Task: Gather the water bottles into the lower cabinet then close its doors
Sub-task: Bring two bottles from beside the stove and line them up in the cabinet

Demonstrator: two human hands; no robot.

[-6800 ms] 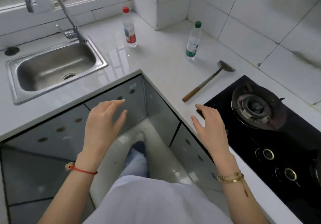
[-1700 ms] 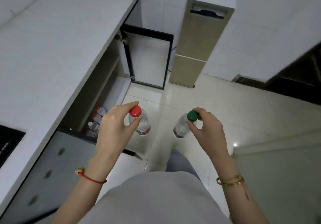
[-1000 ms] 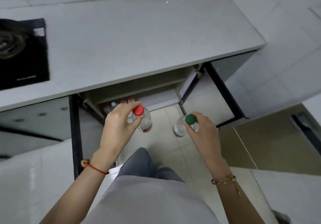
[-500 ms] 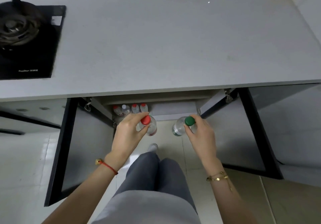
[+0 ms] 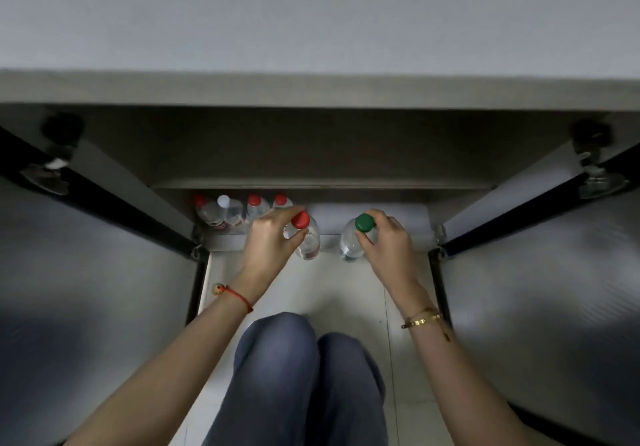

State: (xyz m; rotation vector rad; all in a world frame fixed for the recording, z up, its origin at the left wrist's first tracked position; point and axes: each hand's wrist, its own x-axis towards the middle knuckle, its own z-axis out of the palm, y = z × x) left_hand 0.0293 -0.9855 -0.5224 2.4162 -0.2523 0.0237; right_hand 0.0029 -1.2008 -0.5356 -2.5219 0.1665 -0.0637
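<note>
My left hand (image 5: 270, 241) grips a clear water bottle with a red cap (image 5: 306, 238) by its neck. My right hand (image 5: 388, 241) holds a clear bottle with a green cap (image 5: 351, 239) the same way. Both bottles hang upright just in front of the lower cabinet's floor (image 5: 398, 217). Several capped bottles (image 5: 239, 208) stand in a row at the back left of that cabinet floor. Both cabinet doors, left (image 5: 86, 265) and right (image 5: 554, 265), stand wide open on either side of me.
The grey countertop (image 5: 318, 16) overhangs the cabinet and fills the top of the view. Metal hinges (image 5: 595, 179) sit at the upper corners of the doors. My knees (image 5: 304, 359) are bent low over the pale tiled floor (image 5: 346, 293).
I have crouched down close to the cabinet. Both hands have carried the bottles forward to the cabinet's front edge. The stove has dropped out of view.
</note>
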